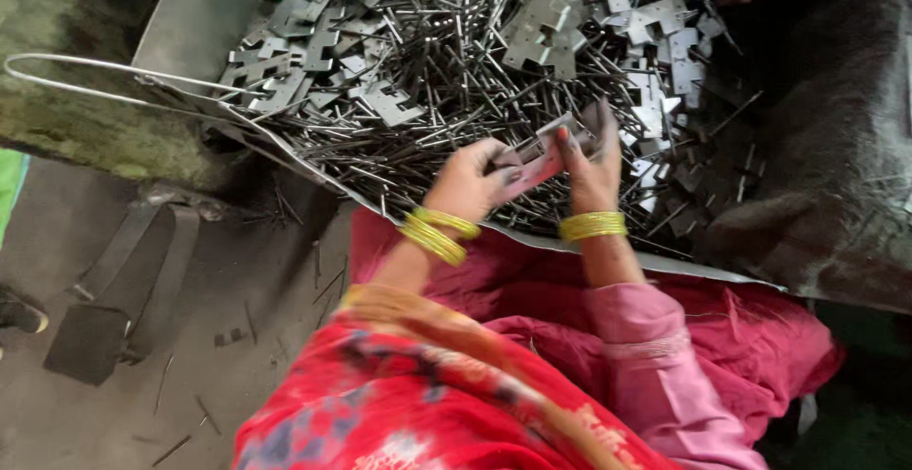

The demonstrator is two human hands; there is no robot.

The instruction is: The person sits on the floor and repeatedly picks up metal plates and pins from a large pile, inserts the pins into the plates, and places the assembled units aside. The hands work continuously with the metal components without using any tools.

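A flat metal hinge plate [540, 159] is gripped between both hands above the near edge of the metal tray [190, 24]. The left hand [467, 183] is closed on its lower-left end, the right hand [591, 161] on its upper-right end; the long axis runs diagonally. Loose pins [418, 100] lie just beyond.

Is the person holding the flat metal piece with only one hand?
No: both the left hand and right hand grip the flat metal piece.
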